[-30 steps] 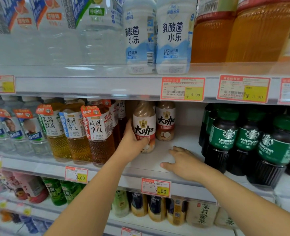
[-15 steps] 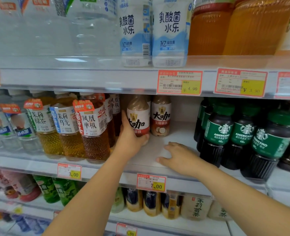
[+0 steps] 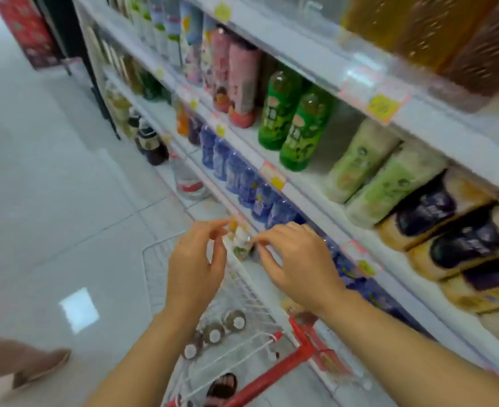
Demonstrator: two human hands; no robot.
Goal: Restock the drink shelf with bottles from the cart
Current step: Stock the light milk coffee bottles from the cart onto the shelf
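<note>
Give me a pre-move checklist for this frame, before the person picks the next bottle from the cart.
1. Both hands free: left hand and right hand look empty, ok.
2. Bottles left in the cart: capped bottles visible, ok.
3. Hands over the cart: ok.
4. Which bottle is targeted: cannot tell, frame blurred.
5. Free slot on the shelf: cannot tell.

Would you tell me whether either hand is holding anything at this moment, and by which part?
Nothing is clearly held: left hand and right hand hover open above the cart.
</note>
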